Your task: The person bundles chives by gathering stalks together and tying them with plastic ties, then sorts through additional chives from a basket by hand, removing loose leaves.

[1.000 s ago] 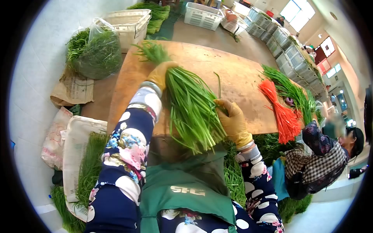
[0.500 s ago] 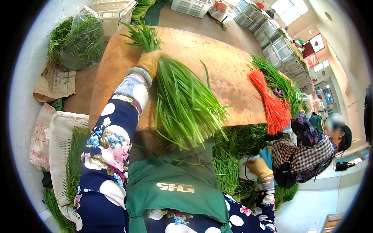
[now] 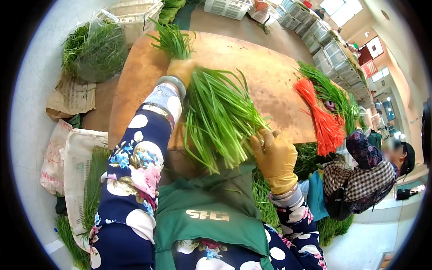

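My left hand (image 3: 182, 70), in a tan glove, is wrapped round a big bunch of green chives (image 3: 216, 117) on the wooden table. The leafy tips stick out beyond that hand. The stalk ends fan toward me and overhang the near edge. My right hand (image 3: 274, 157), in a yellow glove, is at the right side of the stalk ends, with thumb and fingers closed on some of them. Part of its grip is hidden by the glove. A bundle of red ties (image 3: 318, 119) lies on the table to the right.
The brown wooden table (image 3: 265, 94) holds more chives (image 3: 330, 85) along its right edge. Loose greens (image 3: 260, 193) sit below its near edge. A white crate (image 3: 76, 166) and a plastic bag of greens (image 3: 101, 51) stand left. A co-worker (image 3: 360, 180) sits at right.
My right hand has come up from the greens below the table to the stalk ends and closed on some. My left hand keeps its hold on the bunch. The view has shifted slightly.
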### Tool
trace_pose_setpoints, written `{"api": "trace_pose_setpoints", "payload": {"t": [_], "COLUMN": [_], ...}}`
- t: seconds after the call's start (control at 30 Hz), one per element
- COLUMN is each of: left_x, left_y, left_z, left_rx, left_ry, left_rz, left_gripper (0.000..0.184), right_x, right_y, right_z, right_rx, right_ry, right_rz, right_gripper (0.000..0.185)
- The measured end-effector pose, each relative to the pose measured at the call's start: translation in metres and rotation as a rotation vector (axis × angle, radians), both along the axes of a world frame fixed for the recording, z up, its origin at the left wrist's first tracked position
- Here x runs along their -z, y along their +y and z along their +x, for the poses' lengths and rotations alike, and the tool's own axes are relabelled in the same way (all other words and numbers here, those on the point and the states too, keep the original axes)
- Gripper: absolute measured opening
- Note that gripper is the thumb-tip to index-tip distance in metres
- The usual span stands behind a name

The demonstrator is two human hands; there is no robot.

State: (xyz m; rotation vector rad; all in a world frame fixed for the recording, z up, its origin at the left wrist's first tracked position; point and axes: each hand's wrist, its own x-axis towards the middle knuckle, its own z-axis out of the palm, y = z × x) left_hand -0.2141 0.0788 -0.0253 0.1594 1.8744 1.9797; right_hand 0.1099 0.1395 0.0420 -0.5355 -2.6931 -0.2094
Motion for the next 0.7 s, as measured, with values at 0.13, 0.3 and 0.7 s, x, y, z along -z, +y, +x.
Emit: {"api": "trace_pose_setpoints", "payload": {"t": [0.13, 0.3, 0.7], "left_x": [0.012, 0.024, 0.013], "left_y": [0.008, 0.013, 0.004], "left_z": [-0.010, -0.017, -0.013], "left_rx": [0.096, 0.051, 0.133], "left_ry": [-0.030, 0.005, -0.003], "left_rz": [-0.010, -0.017, -0.022], "left_gripper": [0.030, 0.032, 0.030], "right_x": [0.006, 0.014, 0.046], "right_y": [0.004, 0.020, 0.033], "right_z": [-0.012, -0.034, -0.040], "right_rx": [0.086, 0.094, 0.111], "right_ry": [0.020, 0.097, 0.541], "right_rz": [0.032, -0.202, -0.688], "right_gripper": [0.036, 0.041, 0.014]}}
